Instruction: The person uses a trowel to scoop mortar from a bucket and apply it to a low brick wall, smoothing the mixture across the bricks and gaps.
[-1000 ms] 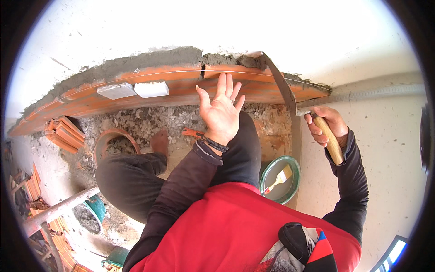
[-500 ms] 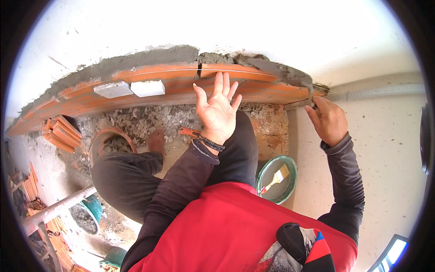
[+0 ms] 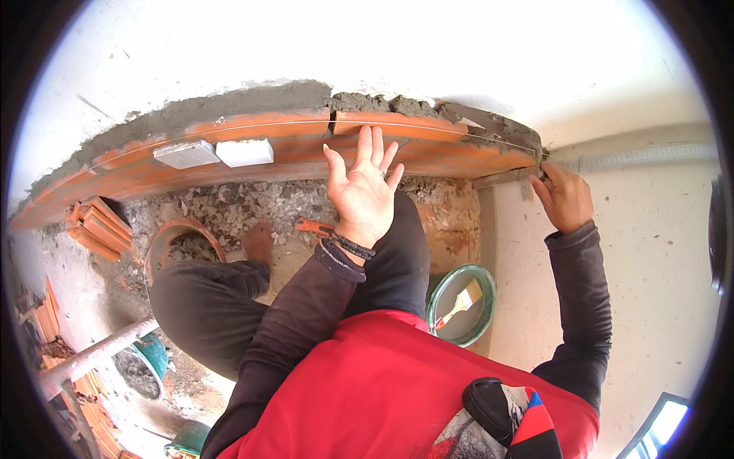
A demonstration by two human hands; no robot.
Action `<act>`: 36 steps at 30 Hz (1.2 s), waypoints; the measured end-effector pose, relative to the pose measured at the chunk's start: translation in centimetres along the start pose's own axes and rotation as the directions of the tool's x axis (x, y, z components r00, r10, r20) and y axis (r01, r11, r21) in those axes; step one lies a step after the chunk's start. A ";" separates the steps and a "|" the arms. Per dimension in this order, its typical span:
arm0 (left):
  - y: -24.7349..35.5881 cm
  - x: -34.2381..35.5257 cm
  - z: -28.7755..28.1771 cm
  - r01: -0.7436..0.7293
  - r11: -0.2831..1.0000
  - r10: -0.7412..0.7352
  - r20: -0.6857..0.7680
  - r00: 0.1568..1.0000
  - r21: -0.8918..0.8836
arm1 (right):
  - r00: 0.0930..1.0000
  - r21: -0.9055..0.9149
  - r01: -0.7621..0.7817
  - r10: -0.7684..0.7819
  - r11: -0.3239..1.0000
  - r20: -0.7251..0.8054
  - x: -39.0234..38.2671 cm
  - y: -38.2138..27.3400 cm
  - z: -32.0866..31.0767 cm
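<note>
My left hand (image 3: 362, 191) is palm up with its fingers spread and empty, fingertips at the front of an orange brick course (image 3: 405, 128). A thin string (image 3: 293, 121) runs along that course. My right hand (image 3: 562, 191) is closed on a trowel, whose wooden handle is mostly hidden; its grey, mortar-coated blade (image 3: 508, 130) lies along the top of the right end of the course, in the wet mortar (image 3: 359, 102) beside the white wall (image 3: 367, 38). Two white blocks (image 3: 245, 151) rest on the left part of the bricks.
Stacked bricks (image 3: 99, 229), a round mortar container (image 3: 157, 252), an orange tool (image 3: 310, 226) and rubble lie on the floor. A green bucket (image 3: 482, 321) with a brush (image 3: 464, 302) stands by my knee. A metal pipe (image 3: 107, 348) and teal bucket (image 3: 153, 352) are at left.
My right hand has rotated and risen, bringing the trowel down from a tilted position onto the mortar at the course's right end. My left hand stays spread, shifted slightly left in view.
</note>
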State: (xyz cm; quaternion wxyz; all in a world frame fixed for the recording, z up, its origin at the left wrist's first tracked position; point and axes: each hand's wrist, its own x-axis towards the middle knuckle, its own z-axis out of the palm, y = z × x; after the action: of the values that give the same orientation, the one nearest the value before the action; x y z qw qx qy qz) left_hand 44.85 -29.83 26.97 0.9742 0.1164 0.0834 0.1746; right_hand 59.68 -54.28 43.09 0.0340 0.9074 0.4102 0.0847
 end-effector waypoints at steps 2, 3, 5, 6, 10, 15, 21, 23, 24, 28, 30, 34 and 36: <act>0.0 0.0 0.0 0.000 1.000 0.000 0.000 1.000 0.001 | 1.000 -0.008 -0.019 0.019 1.000 -0.007 0.0 0.3 0.3; 0.0 0.0 0.0 0.002 1.000 -0.002 0.003 1.000 0.002 | 1.000 -0.012 -0.026 0.026 1.000 -0.012 0.1 0.5 0.5; -0.1 0.0 0.1 0.003 1.000 -0.003 0.004 1.000 0.005 | 0.998 -0.012 0.003 -0.004 1.000 -0.063 0.2 1.4 1.6; -0.1 0.1 0.2 0.002 1.000 -0.002 0.004 1.000 0.006 | 0.996 -0.012 0.016 -0.017 1.000 -0.086 0.2 1.7 2.2; 0.0 0.1 0.2 0.008 1.000 -0.008 -0.003 1.000 0.008 | 0.995 0.002 0.032 -0.032 0.999 -0.095 1.0 2.2 3.3; 0.0 0.0 0.1 0.005 1.000 -0.005 0.004 1.000 0.010 | 0.996 0.004 0.036 -0.035 0.999 -0.081 1.3 2.9 4.1; 0.0 0.0 0.0 0.009 1.000 -0.009 0.006 1.000 0.004 | 0.990 0.032 0.053 -0.048 0.998 -0.134 1.5 3.2 5.2; 0.1 0.0 0.1 0.010 1.000 -0.010 0.001 1.000 -0.001 | 0.996 0.052 -0.001 0.005 0.999 -0.091 1.2 3.1 5.1; 0.0 0.0 0.1 0.010 1.000 -0.010 0.000 1.000 -0.006 | 0.997 0.062 -0.026 0.030 0.998 -0.070 1.2 3.0 5.0; 0.0 0.0 0.1 0.010 1.000 -0.010 -0.009 1.000 -0.013 | 0.998 0.071 -0.029 0.033 0.997 -0.055 1.4 3.5 5.5; 0.0 0.0 0.2 0.009 1.000 -0.009 -0.005 1.000 -0.017 | 0.996 0.085 -0.042 0.049 0.995 -0.079 1.0 3.4 5.6; 0.0 0.0 0.2 -0.003 1.000 0.002 -0.006 1.000 -0.012 | 0.997 0.060 -0.027 0.031 0.998 -0.068 1.5 3.2 5.6; 0.1 0.0 0.3 0.006 1.000 -0.006 -0.008 1.000 -0.019 | 0.994 0.157 -0.059 0.073 0.986 -0.086 1.1 3.0 5.5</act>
State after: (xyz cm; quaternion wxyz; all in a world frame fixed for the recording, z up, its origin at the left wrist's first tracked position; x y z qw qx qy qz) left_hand 44.84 -29.81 27.25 0.9754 0.1063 0.0860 0.1730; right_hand 63.58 -55.43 38.24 -0.0579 0.9156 0.3864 0.0951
